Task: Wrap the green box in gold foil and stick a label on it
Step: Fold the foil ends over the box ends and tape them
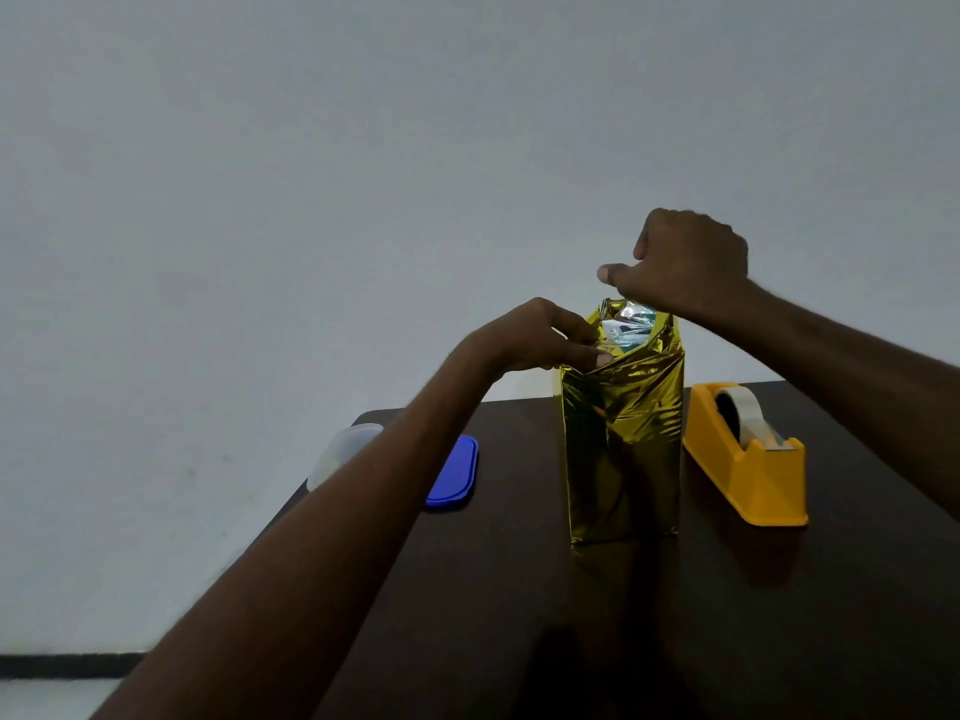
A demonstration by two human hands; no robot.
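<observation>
Gold foil [623,439] sheathes a tall upright box that stands near the middle of the dark tabletop [519,589], its sides covered and its top end not closed. Both arms reach forward from the bottom edge of the view to that open top. The left hand [540,335] sits at the foil's upper left edge, fingers curled, thumb and fingertips pinching the foil rim there. The right hand [685,267] is above the far right rim, knuckles up, wrist bent downward, thumb pointing left, its fingers closed around the raised foil edge.

Of the green box [631,339] only a pale greenish sliver shows inside the opening, among crumpled silvery foil lining; the rest is hidden by the wrap. The right hand's fingertips are hidden behind its own back.

Just right of the foil-wrapped box stands a yellow tape dispenser [748,459] with a roll of clear tape. To the left of the box lies a blue lid [457,472], and beyond it a clear container [337,452], both partly hidden by the left forearm. No writing can be read anywhere.
</observation>
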